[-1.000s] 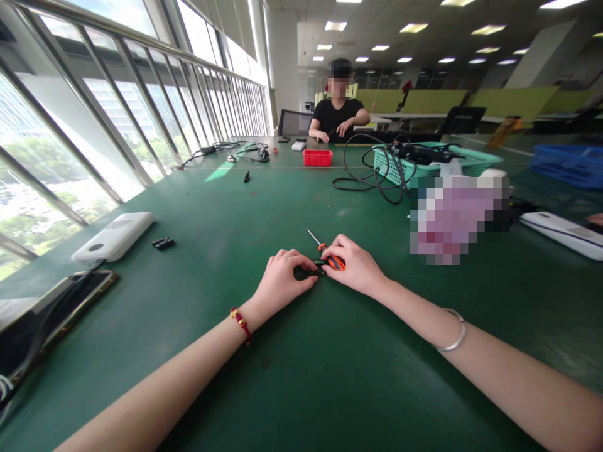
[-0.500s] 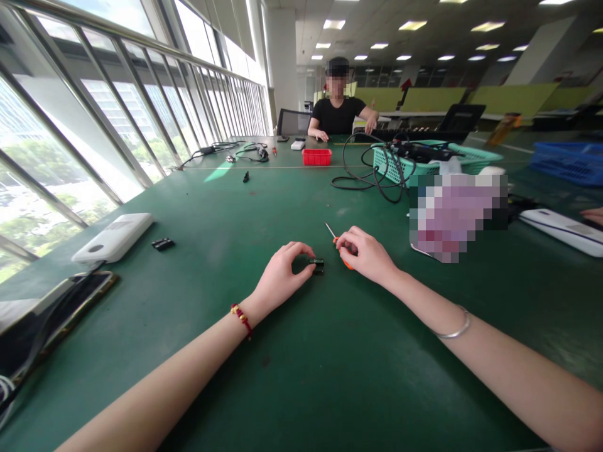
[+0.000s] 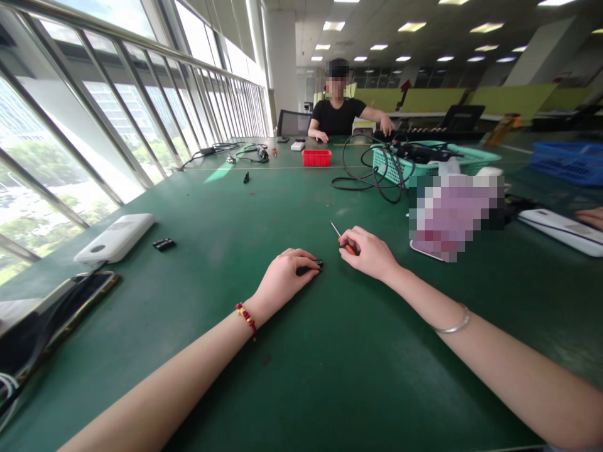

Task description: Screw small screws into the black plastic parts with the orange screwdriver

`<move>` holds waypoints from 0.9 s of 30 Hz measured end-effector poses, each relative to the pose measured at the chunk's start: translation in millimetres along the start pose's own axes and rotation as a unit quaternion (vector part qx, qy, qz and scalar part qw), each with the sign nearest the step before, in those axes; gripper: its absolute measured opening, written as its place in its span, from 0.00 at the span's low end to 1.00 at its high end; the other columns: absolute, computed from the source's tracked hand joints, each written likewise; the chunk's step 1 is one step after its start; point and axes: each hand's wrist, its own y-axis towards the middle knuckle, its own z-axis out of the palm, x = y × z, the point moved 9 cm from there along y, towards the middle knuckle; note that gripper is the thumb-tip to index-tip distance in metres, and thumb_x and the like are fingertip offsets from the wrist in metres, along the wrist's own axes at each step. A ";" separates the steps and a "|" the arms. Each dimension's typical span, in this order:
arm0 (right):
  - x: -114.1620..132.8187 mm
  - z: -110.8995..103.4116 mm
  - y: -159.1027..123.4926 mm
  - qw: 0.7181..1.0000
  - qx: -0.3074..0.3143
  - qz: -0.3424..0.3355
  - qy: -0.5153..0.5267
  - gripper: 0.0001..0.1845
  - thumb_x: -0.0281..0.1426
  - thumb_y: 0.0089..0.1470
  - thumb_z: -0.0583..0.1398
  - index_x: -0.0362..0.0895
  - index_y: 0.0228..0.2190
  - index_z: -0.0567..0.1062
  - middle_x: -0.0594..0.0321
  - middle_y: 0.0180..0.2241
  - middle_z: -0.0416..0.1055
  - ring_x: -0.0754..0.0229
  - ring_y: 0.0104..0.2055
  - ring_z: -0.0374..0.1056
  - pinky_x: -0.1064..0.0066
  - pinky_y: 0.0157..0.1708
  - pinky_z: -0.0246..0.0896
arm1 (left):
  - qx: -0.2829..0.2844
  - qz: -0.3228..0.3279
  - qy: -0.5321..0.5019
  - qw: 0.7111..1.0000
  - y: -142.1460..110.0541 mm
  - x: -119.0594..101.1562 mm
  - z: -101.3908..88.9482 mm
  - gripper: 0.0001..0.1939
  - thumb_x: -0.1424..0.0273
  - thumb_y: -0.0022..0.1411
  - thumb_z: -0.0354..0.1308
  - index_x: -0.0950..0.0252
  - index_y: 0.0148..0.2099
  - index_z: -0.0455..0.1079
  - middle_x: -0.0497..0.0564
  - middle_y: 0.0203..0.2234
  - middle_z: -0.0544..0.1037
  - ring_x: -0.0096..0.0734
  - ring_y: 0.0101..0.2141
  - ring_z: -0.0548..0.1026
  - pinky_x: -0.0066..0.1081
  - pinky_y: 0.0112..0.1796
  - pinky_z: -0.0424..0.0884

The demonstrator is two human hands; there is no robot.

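Between the thumb and fingers of my left hand [image 3: 289, 274] is a small black part [image 3: 320, 265], low over the green tabletop [image 3: 301, 364]; the fingers cover most of it, so its kind does not show. My right hand [image 3: 370, 252] is closed around the orange-and-black handle of a screwdriver [image 3: 335, 229]. The thin metal shaft points away and to the left. A gap of bare tabletop lies between the black part and the screwdriver. Another small black piece [image 3: 164, 244] lies to the left of my left hand.
At left lie a white power bank-like device [image 3: 115, 237] and a dark phone [image 3: 70, 323] with a cable. Farther off stand a red tray [image 3: 316, 158] and a teal basket [image 3: 398, 172] with black cables. A blurred pinkish item [image 3: 456, 213] lies right. A person [image 3: 338, 116] sits opposite.
My left fingers have closed further over the black part, hiding more of it. My right hand has shifted slightly right with the screwdriver. The person opposite has reached farther toward the basket.
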 end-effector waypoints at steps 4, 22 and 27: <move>5.5 4.3 -1.0 0.997 0.031 -0.011 -0.063 0.10 0.36 0.50 0.57 0.47 0.36 0.72 0.62 0.36 0.69 0.59 0.35 0.65 0.70 0.29 0.53 | -0.001 0.008 0.018 1.000 -1.5 -4.6 -1.1 0.09 0.70 0.60 0.55 0.60 0.37 0.78 0.50 0.41 0.79 0.36 0.43 0.74 0.36 0.48 0.70; 2.8 5.9 -0.4 0.998 0.045 -0.008 -0.044 0.09 0.33 0.51 0.57 0.47 0.36 0.72 0.62 0.37 0.71 0.59 0.36 0.67 0.71 0.30 0.56 | -0.074 -0.286 0.288 0.911 -67.3 115.1 -134.7 0.18 0.61 0.60 0.49 0.63 0.42 0.76 0.53 0.44 0.77 0.42 0.40 0.74 0.30 0.34 0.66; 3.5 7.0 -0.5 0.998 0.041 -0.011 -0.051 0.09 0.33 0.51 0.57 0.47 0.36 0.72 0.62 0.37 0.71 0.59 0.36 0.67 0.70 0.30 0.57 | -0.069 -0.415 0.331 0.844 -132.9 148.9 -185.2 0.21 0.56 0.60 0.48 0.61 0.45 0.75 0.50 0.42 0.79 0.37 0.36 0.73 0.25 0.28 0.61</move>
